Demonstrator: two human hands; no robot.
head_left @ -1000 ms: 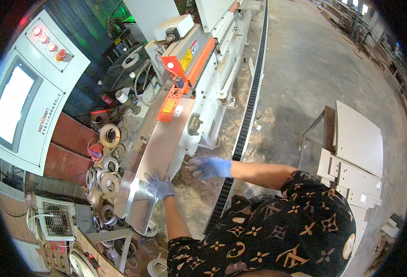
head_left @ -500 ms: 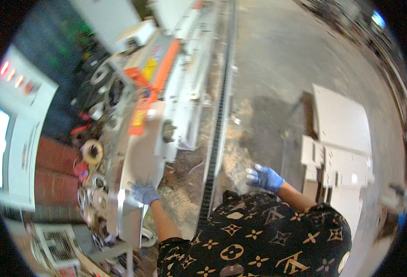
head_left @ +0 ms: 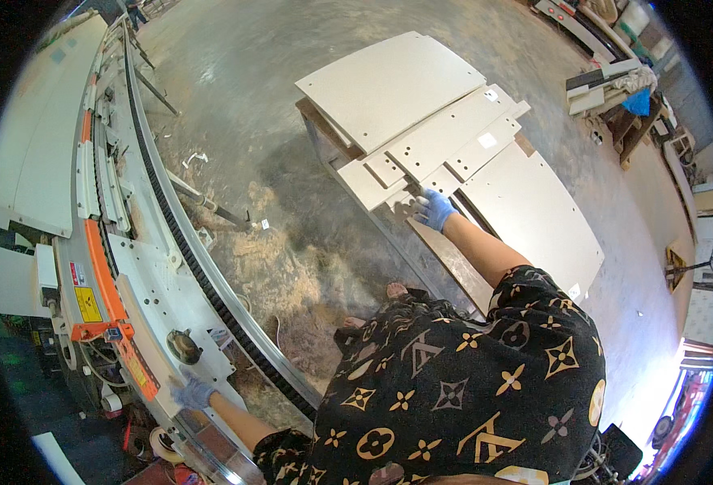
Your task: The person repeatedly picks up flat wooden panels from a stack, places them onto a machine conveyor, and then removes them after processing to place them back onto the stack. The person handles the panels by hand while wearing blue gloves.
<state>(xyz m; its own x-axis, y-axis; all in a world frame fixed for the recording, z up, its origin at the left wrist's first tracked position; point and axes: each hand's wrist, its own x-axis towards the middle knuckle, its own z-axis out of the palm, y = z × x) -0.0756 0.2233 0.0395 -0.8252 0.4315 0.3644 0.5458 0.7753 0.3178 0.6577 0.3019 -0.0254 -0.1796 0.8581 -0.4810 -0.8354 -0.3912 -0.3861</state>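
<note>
My left hand (head_left: 195,393), in a light blue glove, rests at the near end of the long machine (head_left: 160,279), with its fingers stretched out beside the orange bar (head_left: 107,271). Its fingertips look a little blurred. To the right, my right hand (head_left: 435,210), gloved in blue with pale fingertips, reaches to the left edge of a stack of off-white panels (head_left: 526,210). Its fingers are spread at the panels' edge, next to small cut-outs, and I see nothing held in them. A larger off-white panel (head_left: 393,89) lies at the far end of the stack.
A black cable chain (head_left: 190,250) runs along the machine's right side. A strut (head_left: 219,208) juts from it over the stained concrete floor (head_left: 243,113). Rolls of tape (head_left: 165,444) lie near the machine's lower end. Stacked boards and a wooden pallet (head_left: 639,133) stand far right.
My view has swung right, bringing the panel stack to the middle. My right hand has moved from mid-air to the stack's edge. My left hand still lies on the machine's near end.
</note>
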